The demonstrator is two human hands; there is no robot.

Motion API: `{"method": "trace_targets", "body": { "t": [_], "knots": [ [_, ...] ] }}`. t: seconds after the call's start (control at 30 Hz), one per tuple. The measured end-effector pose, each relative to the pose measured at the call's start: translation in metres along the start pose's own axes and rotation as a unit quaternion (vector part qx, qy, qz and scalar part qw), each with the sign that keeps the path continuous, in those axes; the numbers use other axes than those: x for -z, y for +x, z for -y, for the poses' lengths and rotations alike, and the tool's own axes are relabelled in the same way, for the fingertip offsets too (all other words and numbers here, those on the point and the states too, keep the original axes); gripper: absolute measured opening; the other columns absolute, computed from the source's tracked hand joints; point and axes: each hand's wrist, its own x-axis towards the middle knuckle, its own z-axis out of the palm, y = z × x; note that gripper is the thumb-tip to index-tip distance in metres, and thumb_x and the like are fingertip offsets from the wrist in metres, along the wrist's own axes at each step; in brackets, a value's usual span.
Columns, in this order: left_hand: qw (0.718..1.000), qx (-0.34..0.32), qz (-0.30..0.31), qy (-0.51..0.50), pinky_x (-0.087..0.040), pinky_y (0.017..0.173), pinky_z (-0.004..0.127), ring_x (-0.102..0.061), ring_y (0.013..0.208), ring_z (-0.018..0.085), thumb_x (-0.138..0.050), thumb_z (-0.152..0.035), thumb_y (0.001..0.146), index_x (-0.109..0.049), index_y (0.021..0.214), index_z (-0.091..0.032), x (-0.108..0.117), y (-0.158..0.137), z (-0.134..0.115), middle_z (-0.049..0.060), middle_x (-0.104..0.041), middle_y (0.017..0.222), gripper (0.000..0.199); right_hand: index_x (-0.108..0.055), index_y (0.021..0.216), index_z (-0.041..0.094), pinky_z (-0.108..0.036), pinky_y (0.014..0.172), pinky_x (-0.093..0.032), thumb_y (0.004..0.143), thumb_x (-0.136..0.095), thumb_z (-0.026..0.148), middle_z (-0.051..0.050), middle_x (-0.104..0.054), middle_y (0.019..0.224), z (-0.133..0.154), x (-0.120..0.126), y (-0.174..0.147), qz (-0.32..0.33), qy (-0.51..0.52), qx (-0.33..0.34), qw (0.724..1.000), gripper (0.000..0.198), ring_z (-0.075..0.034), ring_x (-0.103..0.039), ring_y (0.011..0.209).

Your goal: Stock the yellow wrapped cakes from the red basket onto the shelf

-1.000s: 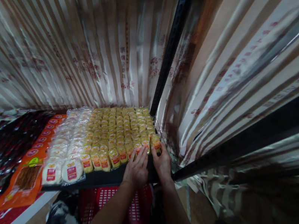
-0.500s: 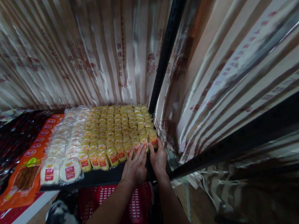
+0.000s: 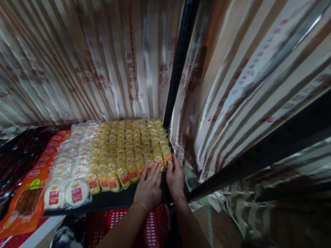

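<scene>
Rows of small yellow wrapped snack packs (image 3: 129,142) with red-and-orange labels stand close together on a black shelf (image 3: 111,199). My left hand (image 3: 148,188) lies with outstretched fingers against the front of the front-row packs near the right end. At the shelf's right corner is my right hand (image 3: 176,179), thumb and fingers apart. Its thumb is by the lower front of the end pack (image 3: 166,155), and its fingers are along that pack's right side. Neither hand lifts a pack. The right hand's outer fingers are partly hidden.
White round packs (image 3: 76,191) stand left of the yellow ones, then orange packets (image 3: 27,202) and dark shiny packets (image 3: 5,166). A black post (image 3: 181,63) rises at the back right corner. Striped printed sheeting (image 3: 110,53) hangs behind. A red basket (image 3: 130,238) is below.
The view has shifted slightly. My right hand's fingertips sit a little lower at the end pack, showing more of its label. My left hand stays against the front row.
</scene>
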Motion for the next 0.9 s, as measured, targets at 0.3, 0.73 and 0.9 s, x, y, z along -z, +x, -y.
{"method": "trace_targets", "body": {
  "t": [0.3,0.73,0.9],
  "knots": [
    [1.000,-0.017,-0.003,0.024,-0.003,0.114,0.044,-0.007,0.139,0.022,-0.041,-0.029,0.082,-0.039,0.133,-0.007,0.001,-0.002,0.000,0.011,-0.025,0.147,0.056,-0.054,0.119,0.006,-0.040,0.097,-0.039,0.087,-0.031,0.040,-0.019,-0.059,0.117,0.001,-0.001,0.001,0.002,-0.017,0.006,1.000,0.052,-0.023,-0.054,0.109],
    [0.996,-0.080,-0.020,0.035,-0.004,0.113,0.043,-0.012,0.138,0.022,-0.039,-0.026,0.086,-0.044,0.129,-0.008,-0.003,-0.002,-0.002,0.012,-0.027,0.147,0.047,-0.057,0.113,0.010,-0.042,0.098,-0.037,0.085,-0.034,0.039,-0.018,-0.058,0.118,0.000,0.002,0.000,-0.019,0.017,0.018,1.000,0.046,-0.024,-0.051,0.112],
    [0.995,-0.084,-0.044,0.032,-0.010,0.112,0.042,-0.020,0.137,0.021,-0.036,-0.021,0.087,-0.042,0.131,-0.008,-0.005,0.002,-0.004,0.012,-0.036,0.142,0.046,-0.052,0.114,0.012,-0.040,0.093,-0.040,0.082,-0.041,0.040,-0.016,-0.058,0.117,-0.007,0.000,0.000,-0.041,0.063,-0.019,0.997,0.044,-0.023,-0.054,0.106]
  ]
}}
